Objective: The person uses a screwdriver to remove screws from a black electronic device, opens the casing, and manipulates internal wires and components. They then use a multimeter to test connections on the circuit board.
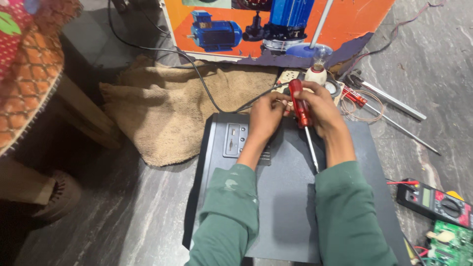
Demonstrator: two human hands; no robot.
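A black computer case [286, 197] lies flat on the stone floor in front of me. My right hand [320, 106] grips a red-handled screwdriver [300, 106] whose steel shaft points back toward me over the case. Fingers curled, my left hand [266, 116] rests at the case's far edge, touching the screwdriver handle and a black cable [197, 74]. A white switch board with a bulb holder [315, 76] sits just beyond both hands. Both arms wear green sleeves.
A burlap sack [167, 113] lies at the left of the case. A multimeter [436, 202] and a green circuit board [451, 244] sit at the right. Red-handled pliers [354, 96], metal rods [394, 101] and an orange poster board [276, 27] lie beyond.
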